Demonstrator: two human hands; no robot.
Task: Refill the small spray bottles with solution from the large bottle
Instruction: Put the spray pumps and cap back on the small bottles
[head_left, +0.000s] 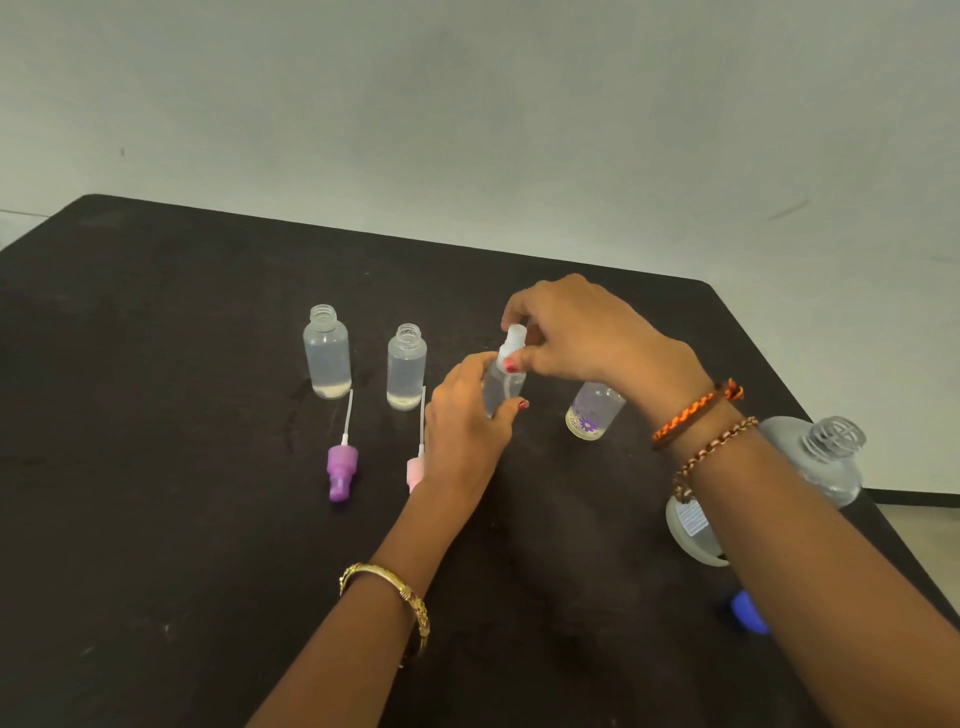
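While two small bottles are standing uncapped toward the left of the dark table (156, 364), the person's hands are working together on a third one nearer the middle. Going from the left, the first open bottle (326, 353) is standing upright with clear liquid in it, and a purple spray top (341, 470) is lying on the table just in front of it, its thin tube pointing back toward the bottle. Next, the second open bottle (406, 368) is standing upright, and a pink spray top (415, 470) is lying in front of it, partly hidden by the left wrist. The left hand (465, 415) is curling around the body of the third small bottle (503, 387), holding it upright, while the right hand (576, 332) is pinching the white spray top (514, 340) sitting on its neck. Just right of that, a fourth small bottle (592, 413) with purple flowers is standing behind the right wrist. Farthest right, the large bottle (810, 467) is lying near the table's edge, and a blue cap (748, 613) is resting nearer the person.
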